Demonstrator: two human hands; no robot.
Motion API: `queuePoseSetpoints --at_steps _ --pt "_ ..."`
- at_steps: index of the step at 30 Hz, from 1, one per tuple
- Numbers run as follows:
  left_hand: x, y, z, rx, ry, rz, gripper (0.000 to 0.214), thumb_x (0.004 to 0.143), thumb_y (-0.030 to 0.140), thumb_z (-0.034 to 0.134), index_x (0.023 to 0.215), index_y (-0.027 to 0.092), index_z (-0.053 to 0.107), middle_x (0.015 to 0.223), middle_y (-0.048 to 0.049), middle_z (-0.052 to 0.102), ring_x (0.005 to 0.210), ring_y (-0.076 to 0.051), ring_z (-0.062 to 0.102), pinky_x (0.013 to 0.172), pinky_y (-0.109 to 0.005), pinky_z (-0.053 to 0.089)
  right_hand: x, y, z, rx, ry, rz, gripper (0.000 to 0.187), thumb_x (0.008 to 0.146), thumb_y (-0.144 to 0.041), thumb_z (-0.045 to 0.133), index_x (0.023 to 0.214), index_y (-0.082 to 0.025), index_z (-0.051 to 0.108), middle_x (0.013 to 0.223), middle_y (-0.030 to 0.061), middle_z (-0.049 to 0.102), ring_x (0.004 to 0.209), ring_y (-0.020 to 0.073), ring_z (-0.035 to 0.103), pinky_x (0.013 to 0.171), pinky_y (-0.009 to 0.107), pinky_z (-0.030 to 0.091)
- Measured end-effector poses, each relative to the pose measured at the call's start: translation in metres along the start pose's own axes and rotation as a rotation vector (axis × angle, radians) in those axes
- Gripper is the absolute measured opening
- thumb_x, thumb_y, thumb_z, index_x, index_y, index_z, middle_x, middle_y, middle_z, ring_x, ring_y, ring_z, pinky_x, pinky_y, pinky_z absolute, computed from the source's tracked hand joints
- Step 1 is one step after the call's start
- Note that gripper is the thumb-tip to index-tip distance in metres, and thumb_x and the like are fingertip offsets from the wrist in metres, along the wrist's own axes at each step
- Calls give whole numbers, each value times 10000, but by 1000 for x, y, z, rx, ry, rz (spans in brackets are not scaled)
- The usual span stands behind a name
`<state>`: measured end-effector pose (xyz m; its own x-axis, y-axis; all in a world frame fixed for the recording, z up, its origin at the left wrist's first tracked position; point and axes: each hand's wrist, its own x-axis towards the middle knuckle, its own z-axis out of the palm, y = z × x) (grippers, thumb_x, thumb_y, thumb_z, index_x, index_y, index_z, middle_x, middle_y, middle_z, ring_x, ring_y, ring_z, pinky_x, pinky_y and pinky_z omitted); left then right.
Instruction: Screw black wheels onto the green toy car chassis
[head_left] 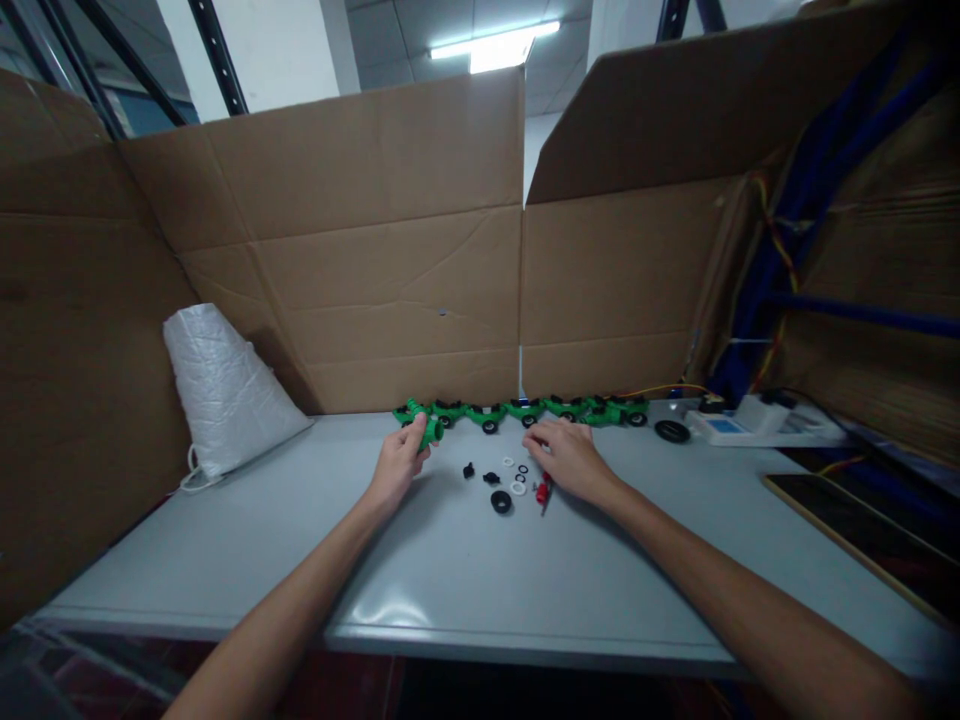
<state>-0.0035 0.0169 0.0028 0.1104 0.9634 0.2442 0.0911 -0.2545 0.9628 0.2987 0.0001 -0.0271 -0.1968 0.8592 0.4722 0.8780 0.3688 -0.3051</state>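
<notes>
My left hand (pixel 401 462) is closed around a green plastic pipe fitting (pixel 432 432), raised a little over the table. My right hand (pixel 568 455) is low over the tabletop with its fingers bent together; whatever is at its fingertips is hidden. Just below it lies a small red tool (pixel 542 492) with a thin metal shaft, partly covered by the hand. Between my hands are loose parts: a black ring (pixel 501 502), a white ring (pixel 517 488), small black O-rings (pixel 521 474) and two small black pieces (pixel 491 478).
Several green fittings with black parts (pixel 523 410) stand in a row against the cardboard wall (pixel 390 300). A black ring (pixel 672 431) and a white power strip (pixel 765 428) lie right. At left leans a white wrapped bag (pixel 225 390). A dark panel (pixel 862 530) lies at the right edge.
</notes>
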Motion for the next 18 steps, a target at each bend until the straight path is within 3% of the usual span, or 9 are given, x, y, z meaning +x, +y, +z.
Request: queuePoseSetpoints --at_steps 5,9,13,18 --pt "1 -2 -2 17 11 28 603 855 771 639 741 185 555 571 62 384 464 -71 279 452 -230 166 -1 -1 -1 7 4 2 255 1043 -284 511 905 -238 721 964 52 766 965 262 608 834 388 303" --pt "0 -2 -1 64 -50 0 648 877 797 578 648 201 464 558 40 417 474 -80 289 460 -244 180 -1 -2 -1 8 -8 6 253 1041 -285 520 904 -238 727 967 53 764 979 265 610 847 392 306" --pt "0 -4 2 127 -75 47 614 835 751 678 654 191 504 567 42 424 508 -91 327 485 -247 207 1 -3 -3 33 -24 -14 248 1039 -265 525 901 -231 728 969 53 761 991 258 618 869 395 314" --pt "0 -6 1 245 -107 43 581 855 712 666 663 170 583 560 57 385 531 -97 326 531 -247 247 1 -1 -2 76 -96 -78 189 1025 -258 580 942 -227 747 983 47 757 995 246 616 882 383 322"
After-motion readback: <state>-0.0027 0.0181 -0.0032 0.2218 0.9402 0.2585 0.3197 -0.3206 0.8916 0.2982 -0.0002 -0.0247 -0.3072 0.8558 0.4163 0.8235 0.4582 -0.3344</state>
